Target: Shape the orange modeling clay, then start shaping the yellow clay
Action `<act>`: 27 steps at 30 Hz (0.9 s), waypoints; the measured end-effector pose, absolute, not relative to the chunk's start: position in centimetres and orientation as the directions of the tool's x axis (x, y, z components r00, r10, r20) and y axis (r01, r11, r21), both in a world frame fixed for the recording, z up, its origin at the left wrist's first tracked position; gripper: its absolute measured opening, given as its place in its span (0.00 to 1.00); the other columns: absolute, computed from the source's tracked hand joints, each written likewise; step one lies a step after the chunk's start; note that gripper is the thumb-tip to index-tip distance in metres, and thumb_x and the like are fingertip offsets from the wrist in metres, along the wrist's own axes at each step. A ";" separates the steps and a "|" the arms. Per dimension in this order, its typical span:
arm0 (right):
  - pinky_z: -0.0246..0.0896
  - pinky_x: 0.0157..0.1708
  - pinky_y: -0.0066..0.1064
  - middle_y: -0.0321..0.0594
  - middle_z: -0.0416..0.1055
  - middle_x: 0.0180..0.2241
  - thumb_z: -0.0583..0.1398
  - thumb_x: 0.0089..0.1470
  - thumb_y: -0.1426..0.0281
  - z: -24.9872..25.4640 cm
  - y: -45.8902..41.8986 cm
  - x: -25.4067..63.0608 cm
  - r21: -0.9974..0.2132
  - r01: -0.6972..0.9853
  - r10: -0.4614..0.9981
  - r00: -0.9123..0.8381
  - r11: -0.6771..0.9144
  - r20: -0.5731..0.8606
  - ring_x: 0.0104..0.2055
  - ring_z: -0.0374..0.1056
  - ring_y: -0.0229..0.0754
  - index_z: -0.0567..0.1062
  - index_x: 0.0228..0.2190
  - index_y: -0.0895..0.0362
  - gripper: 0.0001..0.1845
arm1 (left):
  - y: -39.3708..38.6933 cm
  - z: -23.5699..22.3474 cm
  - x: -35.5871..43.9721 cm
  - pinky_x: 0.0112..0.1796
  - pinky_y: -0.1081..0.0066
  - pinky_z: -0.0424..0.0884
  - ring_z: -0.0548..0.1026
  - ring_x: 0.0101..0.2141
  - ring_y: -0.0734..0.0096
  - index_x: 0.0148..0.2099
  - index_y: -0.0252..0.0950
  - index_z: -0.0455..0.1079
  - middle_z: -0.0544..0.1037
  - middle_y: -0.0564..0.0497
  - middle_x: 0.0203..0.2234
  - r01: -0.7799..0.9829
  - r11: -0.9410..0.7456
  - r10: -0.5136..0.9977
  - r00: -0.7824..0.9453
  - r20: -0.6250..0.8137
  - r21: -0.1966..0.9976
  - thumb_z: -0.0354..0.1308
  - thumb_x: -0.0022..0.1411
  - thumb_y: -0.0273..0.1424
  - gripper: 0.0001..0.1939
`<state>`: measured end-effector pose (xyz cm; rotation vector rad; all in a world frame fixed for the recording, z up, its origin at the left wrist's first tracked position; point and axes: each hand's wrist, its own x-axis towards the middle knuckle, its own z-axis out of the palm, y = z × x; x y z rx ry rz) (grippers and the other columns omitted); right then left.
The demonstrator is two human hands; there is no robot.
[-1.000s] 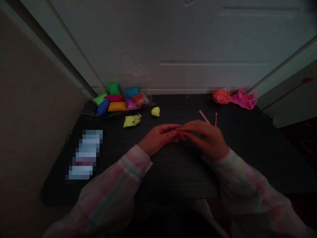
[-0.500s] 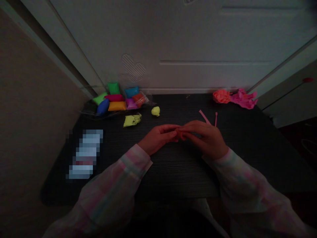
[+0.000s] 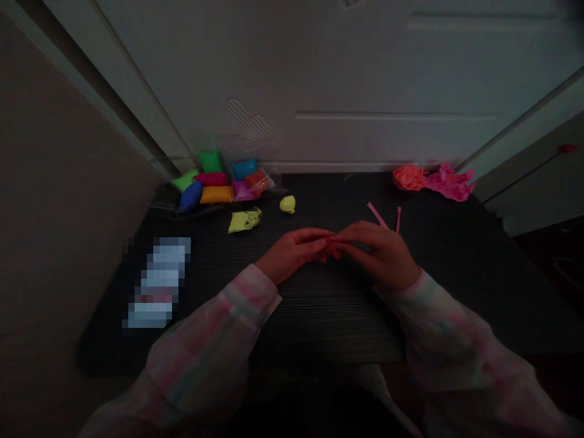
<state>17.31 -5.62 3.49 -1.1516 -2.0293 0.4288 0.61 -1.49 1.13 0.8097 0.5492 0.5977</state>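
Over the middle of the dark table [image 3: 319,322], my two hands meet at a small piece of orange-red modelling clay [image 3: 334,248]. My left hand [image 3: 296,251] pinches it between thumb and fingers from the left. From the right, the thumb and fingertips of my right hand [image 3: 378,248] close on the same piece. Fingers cover much of the clay, so its full shape is hidden. Just beyond my right hand lie two pink modelling tools, a flat one [image 3: 376,214] and a thin one [image 3: 398,219].
A clear bag with several coloured clay packets [image 3: 216,194] lies at the back left. Nearer are a yellow packet [image 3: 244,221] and a yellow lump [image 3: 288,204]. A blurred-out phone [image 3: 157,283] rests at left. Crumpled orange [image 3: 409,177] and pink [image 3: 449,182] pieces sit at the back right.
Both hands stay in nearly the same place, still on the orange-red clay. Only slight finger movement shows, and the whole view has shifted a little.
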 end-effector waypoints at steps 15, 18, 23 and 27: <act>0.64 0.35 0.32 0.37 0.71 0.28 0.56 0.48 0.72 3.3 -5.7 17.4 -0.578 0.601 0.827 -0.305 0.552 0.472 0.33 0.67 0.37 0.73 0.30 0.54 0.07 | -1.4 1.1 0.6 0.32 0.72 0.62 0.71 0.29 0.75 0.36 0.32 0.70 0.75 0.49 0.26 -0.253 0.558 0.661 0.712 -0.239 0.790 0.58 0.47 0.28 0.11; 0.64 0.36 0.32 0.38 0.71 0.30 0.57 0.48 0.72 3.3 -5.7 17.4 -0.575 0.592 0.819 -0.317 0.565 0.478 0.34 0.67 0.37 0.72 0.34 0.55 0.09 | -1.4 1.0 0.6 0.31 0.73 0.62 0.70 0.27 0.76 0.35 0.32 0.70 0.74 0.50 0.25 -0.249 0.564 0.653 0.718 -0.241 0.787 0.58 0.48 0.29 0.10; 0.63 0.35 0.32 0.38 0.71 0.30 0.56 0.49 0.71 3.4 -5.7 17.4 -0.603 0.577 0.833 -0.336 0.551 0.440 0.34 0.67 0.37 0.72 0.31 0.54 0.06 | -1.4 0.9 0.6 0.28 0.74 0.62 0.69 0.25 0.77 0.35 0.31 0.70 0.74 0.50 0.24 -0.221 0.559 0.650 0.715 -0.257 0.799 0.57 0.48 0.32 0.11; 0.63 0.32 0.31 0.37 0.70 0.27 0.56 0.48 0.70 3.6 -5.7 17.3 -0.652 0.581 0.869 -0.243 0.486 0.431 0.31 0.66 0.36 0.72 0.29 0.55 0.05 | -1.5 1.1 0.5 0.29 0.74 0.62 0.69 0.27 0.77 0.37 0.33 0.69 0.74 0.50 0.27 -0.253 0.548 0.664 0.711 -0.231 0.798 0.59 0.46 0.31 0.13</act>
